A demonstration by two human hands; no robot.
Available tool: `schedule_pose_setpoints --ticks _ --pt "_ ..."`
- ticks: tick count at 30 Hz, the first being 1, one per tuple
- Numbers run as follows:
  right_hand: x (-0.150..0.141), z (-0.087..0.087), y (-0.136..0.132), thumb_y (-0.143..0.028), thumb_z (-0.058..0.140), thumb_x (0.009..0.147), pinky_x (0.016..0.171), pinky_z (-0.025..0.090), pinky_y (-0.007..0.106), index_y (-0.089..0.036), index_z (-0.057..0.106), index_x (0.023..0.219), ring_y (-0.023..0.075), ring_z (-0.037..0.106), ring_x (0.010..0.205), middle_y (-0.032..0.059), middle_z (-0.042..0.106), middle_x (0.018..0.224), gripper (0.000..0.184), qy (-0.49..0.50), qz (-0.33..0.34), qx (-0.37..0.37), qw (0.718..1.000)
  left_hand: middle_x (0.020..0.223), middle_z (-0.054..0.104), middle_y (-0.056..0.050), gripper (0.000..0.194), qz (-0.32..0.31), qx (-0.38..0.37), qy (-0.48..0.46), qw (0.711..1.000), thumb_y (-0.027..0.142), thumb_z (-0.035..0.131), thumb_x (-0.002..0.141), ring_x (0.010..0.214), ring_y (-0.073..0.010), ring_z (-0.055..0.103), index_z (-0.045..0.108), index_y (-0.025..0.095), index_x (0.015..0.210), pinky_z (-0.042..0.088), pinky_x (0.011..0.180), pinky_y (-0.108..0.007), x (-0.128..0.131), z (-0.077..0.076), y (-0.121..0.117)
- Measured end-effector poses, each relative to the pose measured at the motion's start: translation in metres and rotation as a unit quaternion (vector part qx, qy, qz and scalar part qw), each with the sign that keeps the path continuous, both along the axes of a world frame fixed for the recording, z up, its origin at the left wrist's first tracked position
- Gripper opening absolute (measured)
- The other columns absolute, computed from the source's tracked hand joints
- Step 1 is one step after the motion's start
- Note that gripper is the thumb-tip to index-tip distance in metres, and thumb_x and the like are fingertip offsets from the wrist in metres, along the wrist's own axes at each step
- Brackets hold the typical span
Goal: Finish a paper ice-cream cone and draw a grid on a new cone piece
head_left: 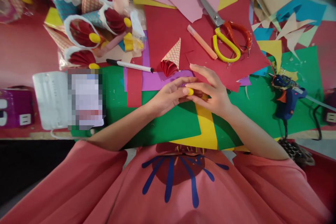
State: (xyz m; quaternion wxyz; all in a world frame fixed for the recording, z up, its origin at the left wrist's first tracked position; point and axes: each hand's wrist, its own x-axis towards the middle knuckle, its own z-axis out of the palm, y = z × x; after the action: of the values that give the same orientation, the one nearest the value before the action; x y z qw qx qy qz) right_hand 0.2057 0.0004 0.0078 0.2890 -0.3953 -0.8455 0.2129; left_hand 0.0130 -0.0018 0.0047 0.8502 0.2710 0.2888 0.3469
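Over the green sheet, my left hand [168, 96] pinches a small yellow round piece [190, 91] under its thumb. From the other side, my right hand [218, 95] meets it, with the middle finger and thumb at the piece and the index finger raised. Part of the piece and some fingertips are hidden between the hands. Just beyond them lies a small patterned paper cone [173, 53] with red pleated paper at its wide end. A black-and-white marker [135, 65] rests to the left of this cone.
Large scissors [220, 24] and an orange stick-like marker [202, 42] lie on red paper [162, 24]. Finished-looking paper cones [81, 29] pile up at back left. A phone [88, 99] lies left, a blue glue gun [287, 103] right. Paper scraps [294, 31] cover the back right.
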Motion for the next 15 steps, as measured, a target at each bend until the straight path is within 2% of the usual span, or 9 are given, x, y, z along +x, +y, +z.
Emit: schedule_pose_setpoints --ticks 3,5,8,10,13,15 --pt "0.0005 0.0008 -0.0011 -0.046 0.051 0.093 0.109 0.046 0.055 -0.028 0.069 0.111 0.0293 0.053 0.134 0.0039 0.055 0.144 0.031 0.032 -0.005 -0.008 0.999 0.096 0.076 -0.004 0.041 -0.006 -0.004 0.004 1.0 0.053 0.077 0.076 0.096 -0.0197 0.072 0.072 0.02 0.1 0.056 0.089 -0.03 0.001 -0.003 -0.0015" --pt "0.0005 0.0025 -0.0019 -0.045 0.052 0.092 0.109 0.046 0.054 -0.029 0.069 0.11 0.0296 0.052 0.134 0.0018 0.055 0.144 0.03 0.033 -0.017 -0.034 0.999 0.091 0.076 -0.005 0.044 -0.012 -0.007 0.018 1.0 0.058 0.076 0.074 0.094 -0.0209 0.072 0.074 0.019 0.093 0.056 0.09 -0.033 0.0013 -0.0039 -0.0024" --pt "-0.0007 0.0043 -0.0018 -0.045 0.053 0.092 0.109 0.047 0.052 -0.029 0.067 0.111 0.0283 0.053 0.134 0.0031 0.055 0.144 0.029 0.045 -0.011 -0.054 0.997 0.088 0.075 -0.004 0.04 -0.031 0.004 0.031 0.999 0.055 0.078 0.074 0.094 -0.0199 0.072 0.074 0.018 0.088 0.054 0.092 -0.033 0.0009 -0.0032 -0.0031" --pt "-0.0016 0.0044 -0.0006 -0.045 0.055 0.091 0.109 0.048 0.05 -0.028 0.063 0.119 0.027 0.052 0.135 0.0058 0.052 0.147 0.034 0.054 0.004 -0.063 0.996 0.09 0.075 -0.005 0.039 -0.044 0.018 0.034 0.998 0.054 0.078 0.074 0.096 -0.0199 0.071 0.074 0.017 0.088 0.053 0.093 -0.033 0.0002 -0.0022 -0.0029" --pt "-0.0016 0.0038 0.0011 -0.048 0.057 0.091 0.11 0.047 0.05 -0.026 0.056 0.131 0.0266 0.048 0.138 0.0088 0.047 0.151 0.046 0.056 0.043 -0.068 0.995 0.09 0.075 -0.005 0.04 -0.039 0.026 0.045 0.998 0.054 0.079 0.073 0.093 -0.0186 0.071 0.072 0.017 0.088 0.053 0.087 -0.029 -0.0008 -0.0018 -0.0019" --pt "-0.0007 0.0036 0.0013 -0.047 0.055 0.093 0.11 0.047 0.05 -0.026 0.058 0.13 0.026 0.049 0.138 0.009 0.049 0.15 0.043 0.061 0.061 -0.065 0.994 0.088 0.074 -0.003 0.041 -0.027 0.036 0.054 0.998 0.053 0.082 0.069 0.088 -0.0168 0.071 0.07 0.018 0.087 0.053 0.081 -0.026 -0.0012 -0.0028 -0.0015"
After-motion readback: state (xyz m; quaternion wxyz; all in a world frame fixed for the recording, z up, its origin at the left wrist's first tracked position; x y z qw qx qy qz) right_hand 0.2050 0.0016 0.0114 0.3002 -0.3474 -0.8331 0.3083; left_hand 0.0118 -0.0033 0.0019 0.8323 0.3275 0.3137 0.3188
